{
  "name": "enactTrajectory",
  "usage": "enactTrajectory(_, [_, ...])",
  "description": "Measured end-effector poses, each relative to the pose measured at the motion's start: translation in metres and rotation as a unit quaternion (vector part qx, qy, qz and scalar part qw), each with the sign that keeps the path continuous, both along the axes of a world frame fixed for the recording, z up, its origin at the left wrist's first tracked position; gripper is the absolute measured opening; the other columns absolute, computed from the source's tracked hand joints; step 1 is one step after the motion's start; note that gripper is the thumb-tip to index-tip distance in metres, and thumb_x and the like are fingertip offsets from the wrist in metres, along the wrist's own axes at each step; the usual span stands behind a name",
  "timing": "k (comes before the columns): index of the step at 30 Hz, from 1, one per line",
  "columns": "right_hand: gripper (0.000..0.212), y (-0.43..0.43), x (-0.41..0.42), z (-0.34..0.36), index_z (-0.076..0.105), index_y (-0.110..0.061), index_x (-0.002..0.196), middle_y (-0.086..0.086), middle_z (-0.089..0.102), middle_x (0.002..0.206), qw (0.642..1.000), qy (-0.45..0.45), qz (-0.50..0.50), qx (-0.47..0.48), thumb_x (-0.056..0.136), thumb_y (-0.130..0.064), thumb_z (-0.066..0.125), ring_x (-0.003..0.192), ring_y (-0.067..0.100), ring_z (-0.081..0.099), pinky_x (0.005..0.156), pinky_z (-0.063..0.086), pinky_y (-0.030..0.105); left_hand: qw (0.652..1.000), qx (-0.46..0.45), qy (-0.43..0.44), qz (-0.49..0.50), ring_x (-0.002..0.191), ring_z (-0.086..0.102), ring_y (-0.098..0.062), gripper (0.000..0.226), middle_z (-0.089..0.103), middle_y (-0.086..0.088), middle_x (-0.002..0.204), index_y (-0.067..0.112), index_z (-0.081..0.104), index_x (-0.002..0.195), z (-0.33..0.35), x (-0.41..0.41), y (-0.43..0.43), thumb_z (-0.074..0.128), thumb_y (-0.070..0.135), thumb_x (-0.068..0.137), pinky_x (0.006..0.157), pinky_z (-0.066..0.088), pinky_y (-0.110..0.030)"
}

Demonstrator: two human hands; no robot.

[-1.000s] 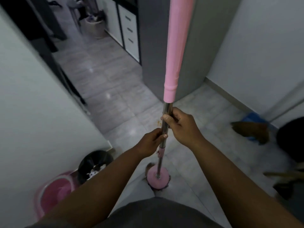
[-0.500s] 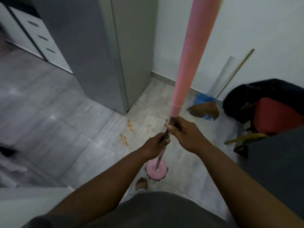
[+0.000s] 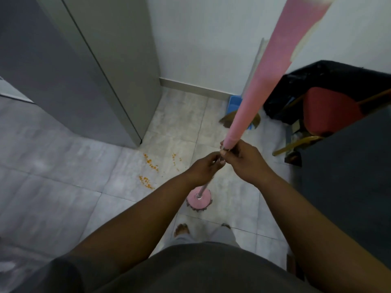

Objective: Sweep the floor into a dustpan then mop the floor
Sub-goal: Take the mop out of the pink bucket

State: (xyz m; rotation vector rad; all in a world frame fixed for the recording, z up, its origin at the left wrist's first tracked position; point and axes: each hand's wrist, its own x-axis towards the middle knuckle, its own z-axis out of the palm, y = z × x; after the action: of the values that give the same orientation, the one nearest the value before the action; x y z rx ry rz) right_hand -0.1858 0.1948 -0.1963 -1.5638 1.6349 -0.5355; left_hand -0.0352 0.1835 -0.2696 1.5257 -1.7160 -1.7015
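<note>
I hold a mop with a pink handle (image 3: 260, 81) and a steel lower shaft upright in front of me. My left hand (image 3: 206, 170) grips the steel shaft, and my right hand (image 3: 243, 159) grips it just above, at the bottom of the pink sleeve. The round pink mop head (image 3: 198, 200) rests on the grey tiled floor (image 3: 63, 197) just ahead of my feet. Orange crumbs (image 3: 150, 168) lie scattered on the tiles to the left of the mop. A blue dustpan (image 3: 233, 105) and a brown broom (image 3: 227, 121) lean against the white wall, partly hidden behind the handle.
A tall grey cabinet (image 3: 84, 70) stands at the left, its corner near the crumbs. A red chair (image 3: 330, 111) draped with black cloth stands at the right by the wall. A dark surface (image 3: 349, 176) fills the right edge.
My view has swung right, from the hallway with the bins to the corner with the crumbs, broom and dustpan. Both hands kept their grip on the mop.
</note>
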Motion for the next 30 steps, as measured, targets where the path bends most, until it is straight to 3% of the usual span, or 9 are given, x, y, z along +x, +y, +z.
enactTrajectory(2, [0.026, -0.009, -0.002, -0.003, 0.057, -0.021, 0.119, -0.004, 0.066, 0.111, 1.0, 0.002, -0.005, 0.006, 0.094, -0.028, 0.061, 0.096, 0.011, 0.06, 0.073, 0.04, 0.012, 1.0, -0.01, -0.001, 0.004, 0.126, 0.053, -0.025, 0.042, 0.055, -0.007, 0.14, 0.03, 0.044, 0.144, 0.003, -0.006, -0.012, 0.046, 0.04, 0.102, 0.104, 0.046, -0.043])
enactTrajectory(6, [0.036, -0.026, -0.001, -0.005, 0.055, -0.018, 0.127, 0.001, 0.066, 0.121, 1.0, 0.013, -0.004, 0.012, 0.094, -0.028, 0.063, 0.108, 0.018, 0.061, 0.088, 0.043, 0.024, 0.999, -0.023, -0.019, 0.013, 0.125, 0.054, -0.025, 0.039, 0.057, -0.008, 0.138, 0.027, 0.046, 0.142, 0.002, -0.012, -0.028, 0.046, 0.03, 0.104, 0.096, 0.045, -0.033])
enactTrajectory(8, [0.038, -0.035, -0.002, -0.005, 0.054, -0.019, 0.129, 0.0, 0.065, 0.121, 1.0, 0.014, 0.0, 0.0, 0.094, -0.028, 0.063, 0.108, 0.016, 0.061, 0.087, 0.042, 0.021, 0.999, -0.033, -0.017, 0.024, 0.126, 0.054, -0.023, 0.038, 0.057, -0.007, 0.138, 0.027, 0.047, 0.142, 0.002, -0.013, -0.035, 0.047, 0.028, 0.104, 0.094, 0.044, -0.029])
enactTrajectory(11, [0.037, -0.044, -0.007, -0.005, 0.056, -0.022, 0.127, -0.007, 0.064, 0.113, 1.0, 0.001, 0.004, -0.012, 0.092, -0.027, 0.065, 0.099, 0.007, 0.058, 0.078, 0.039, 0.01, 0.998, -0.042, -0.005, 0.04, 0.126, 0.054, -0.02, 0.037, 0.058, -0.004, 0.137, 0.027, 0.049, 0.141, 0.003, -0.015, -0.044, 0.048, 0.028, 0.104, 0.101, 0.046, -0.034])
enactTrajectory(15, [0.041, -0.051, -0.012, -0.001, 0.055, -0.024, 0.129, -0.012, 0.063, 0.111, 0.999, -0.028, 0.015, -0.04, 0.09, -0.026, 0.068, 0.103, 0.004, 0.06, 0.088, 0.044, 0.017, 0.997, -0.044, 0.001, 0.062, 0.125, 0.056, -0.02, 0.038, 0.06, -0.003, 0.136, 0.022, 0.052, 0.14, 0.002, -0.017, -0.049, 0.05, 0.028, 0.103, 0.106, 0.046, -0.042])
enactTrajectory(23, [0.048, -0.054, -0.01, 0.003, 0.062, -0.022, 0.118, -0.012, 0.067, 0.101, 0.998, -0.028, 0.018, -0.059, 0.078, -0.044, 0.076, 0.093, 0.005, 0.064, 0.079, 0.048, 0.016, 0.997, -0.023, 0.001, 0.074, 0.123, 0.056, -0.018, 0.038, 0.062, 0.002, 0.13, 0.027, 0.055, 0.135, -0.021, -0.014, -0.049, 0.059, 0.033, 0.098, 0.107, 0.045, -0.042])
enactTrajectory(27, [0.04, -0.056, -0.014, 0.003, 0.066, -0.013, 0.115, 0.0, 0.071, 0.103, 0.997, -0.016, 0.01, -0.079, 0.08, -0.028, 0.078, 0.093, 0.014, 0.066, 0.083, 0.051, 0.024, 0.996, -0.043, 0.011, 0.083, 0.12, 0.06, -0.018, 0.036, 0.066, 0.003, 0.123, 0.026, 0.06, 0.131, -0.023, -0.019, -0.051, 0.063, 0.028, 0.095, 0.102, 0.046, -0.03])
enactTrajectory(30, [0.034, -0.058, -0.02, 0.005, 0.067, -0.014, 0.11, -0.002, 0.071, 0.097, 0.994, -0.013, 0.013, -0.109, 0.08, -0.025, 0.078, 0.088, 0.011, 0.067, 0.077, 0.049, 0.016, 0.995, -0.028, 0.038, 0.083, 0.122, 0.058, -0.023, 0.036, 0.064, -0.005, 0.129, 0.018, 0.06, 0.131, -0.02, -0.024, -0.057, 0.063, 0.019, 0.095, 0.107, 0.045, -0.038])
